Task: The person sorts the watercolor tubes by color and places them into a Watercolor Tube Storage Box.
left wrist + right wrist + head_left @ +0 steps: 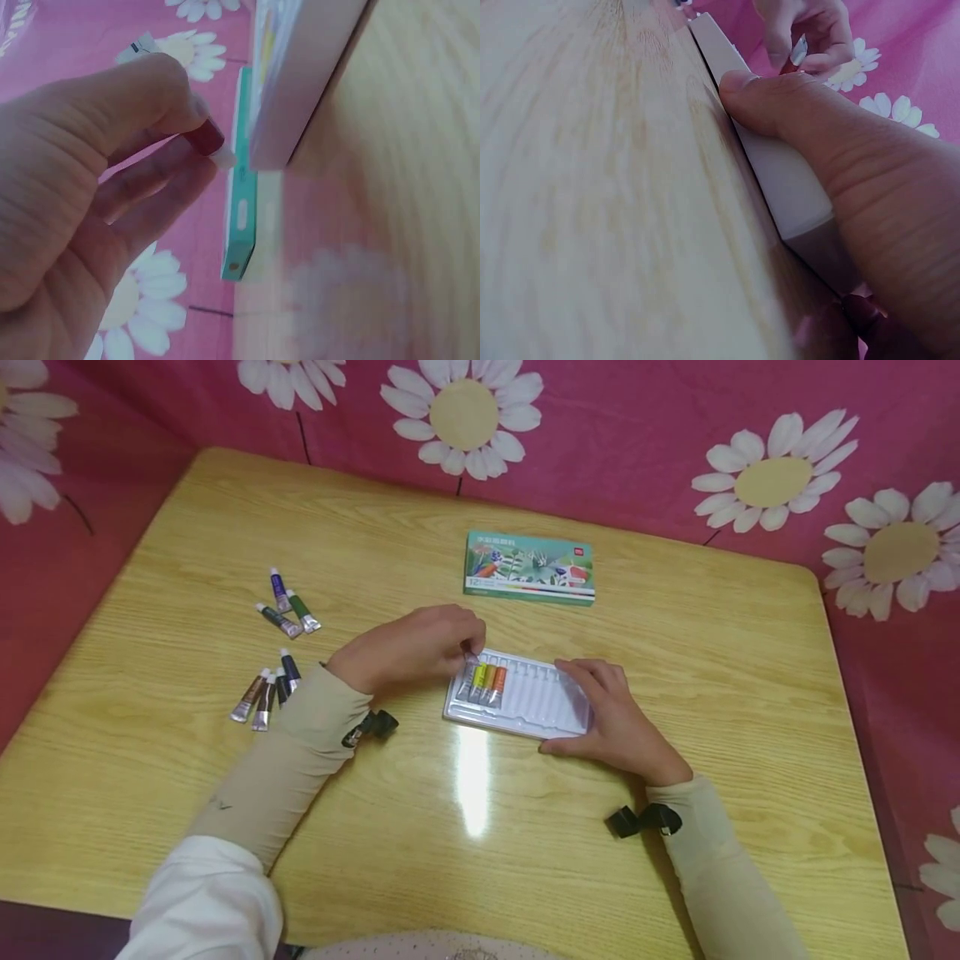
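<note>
My left hand [412,647] is over the left end of a white plastic tray [551,697], pinching a small paint tube between thumb and fingers. In the left wrist view this paint tube [204,137] shows a dark red body and a white cap; its silver end [799,51] sticks out in the right wrist view. Several tubes lie side by side in the tray's left slots, among them a yellow tube [479,677] and an orange tube [498,681]. At the tray's right end my right hand [618,727] grips it, thumb [757,97] along the near side.
Behind the tray lies a teal cardboard box [529,568] with a floral picture. To the left are a purple tube [279,589] with two green ones, and nearer, brown tubes [247,697] beside dark ones, partly behind the left sleeve. A flowered pink cloth [615,435] stands behind the table.
</note>
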Demonstrator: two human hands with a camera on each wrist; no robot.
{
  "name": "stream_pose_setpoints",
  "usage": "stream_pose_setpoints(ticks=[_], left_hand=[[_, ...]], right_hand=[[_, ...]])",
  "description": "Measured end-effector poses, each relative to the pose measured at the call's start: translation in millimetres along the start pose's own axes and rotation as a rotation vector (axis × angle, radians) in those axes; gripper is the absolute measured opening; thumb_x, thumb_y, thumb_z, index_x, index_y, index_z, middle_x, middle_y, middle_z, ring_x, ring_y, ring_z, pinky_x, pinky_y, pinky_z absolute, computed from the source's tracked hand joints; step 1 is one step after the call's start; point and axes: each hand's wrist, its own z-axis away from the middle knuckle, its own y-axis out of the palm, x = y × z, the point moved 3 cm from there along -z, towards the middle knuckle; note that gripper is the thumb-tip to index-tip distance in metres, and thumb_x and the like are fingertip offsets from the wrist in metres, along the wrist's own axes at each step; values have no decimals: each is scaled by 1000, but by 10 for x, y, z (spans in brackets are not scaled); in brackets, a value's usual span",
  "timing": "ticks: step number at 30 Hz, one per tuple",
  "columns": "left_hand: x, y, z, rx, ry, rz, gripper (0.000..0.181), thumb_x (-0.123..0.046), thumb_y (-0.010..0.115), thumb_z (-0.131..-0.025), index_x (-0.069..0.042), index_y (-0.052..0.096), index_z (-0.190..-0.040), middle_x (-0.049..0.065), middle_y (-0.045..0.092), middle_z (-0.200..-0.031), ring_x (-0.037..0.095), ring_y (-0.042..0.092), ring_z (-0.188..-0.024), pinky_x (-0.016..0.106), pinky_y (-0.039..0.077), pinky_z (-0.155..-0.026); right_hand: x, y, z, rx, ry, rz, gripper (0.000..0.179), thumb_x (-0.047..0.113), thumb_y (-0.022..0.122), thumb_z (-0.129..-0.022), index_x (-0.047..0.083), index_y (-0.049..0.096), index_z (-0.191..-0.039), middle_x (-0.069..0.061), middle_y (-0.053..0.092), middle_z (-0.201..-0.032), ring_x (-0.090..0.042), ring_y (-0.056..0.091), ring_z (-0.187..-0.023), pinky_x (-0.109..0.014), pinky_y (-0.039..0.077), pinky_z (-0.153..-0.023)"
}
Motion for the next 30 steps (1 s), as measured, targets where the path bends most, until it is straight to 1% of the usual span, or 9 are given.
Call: stream_pose_setpoints(ticks=[4, 9, 13, 15, 19, 23, 27, 30], left_hand=[[-67, 58, -80, 11, 62, -26, 6, -6, 62, -97, -12, 65, -99, 2, 63, -99, 19, 53, -97, 34, 49, -92], [-142, 139, -149, 28, 137, -63, 2, -10, 66, -100, -13, 65, -101, 2, 63, -107, 18, 54, -104, 33, 50, -96], [-183, 204, -195, 57, 175, -46, 3, -15, 65, -102, -13, 64, -102, 2, 65, -116, 18, 56, -111, 34, 51, -100], [-195, 229, -215, 61, 193, -36, 2, -15, 65, -102, -13, 65, -103, 2, 66, -119, 17, 58, -114, 33, 51, -102], [-215, 263, -236, 58, 220, -14, 6, -13, 65, -102, -11, 67, -107, 3, 69, -121, 17, 60, -116, 33, 52, -104], [-243, 289, -252, 63, 234, -4, 5, -14, 66, -101, -11, 67, -105, 1, 69, -115, 16, 60, -110, 32, 52, -99], [-255, 321, -264, 70, 236, -24, 2, -15, 66, -101, -13, 66, -102, -1, 67, -108, 15, 59, -102, 31, 52, -93], [-257, 338, -268, 79, 224, -37, 4, -14, 64, -102, -13, 68, -102, -2, 67, -107, 14, 59, -101, 30, 52, -93]], right_hand=[[-6, 5, -2, -7, -8, 1, 115, 51, 97, -63, 21, 39, -158, -11, 40, -152, -30, 33, -140, -53, 39, -113], [-15, 5, -10, -10, -15, -4, 115, 49, 98, -63, 21, 40, -158, -11, 40, -152, -29, 33, -139, -52, 39, -113], [-10, 1, -7, -6, -13, -6, 115, 50, 98, -63, 21, 40, -158, -11, 40, -152, -30, 33, -139, -52, 39, -113], [-9, 1, -5, -4, -10, -8, 114, 50, 98, -63, 22, 40, -158, -11, 40, -152, -30, 33, -139, -52, 39, -113], [-8, 2, -6, -6, -12, -9, 114, 49, 98, -63, 22, 40, -158, -11, 41, -152, -30, 33, -139, -53, 39, -112], [-13, 5, -5, -9, -15, -11, 114, 50, 97, -63, 22, 40, -157, -11, 41, -152, -30, 33, -139, -52, 39, -112], [-16, 8, -5, -8, -12, -14, 114, 50, 97, -63, 22, 40, -157, -10, 41, -152, -29, 33, -139, -52, 39, -113], [-16, 8, -5, -6, -10, -13, 114, 49, 98, -63, 22, 40, -157, -10, 41, -152, -29, 33, -139, -52, 40, -112]])
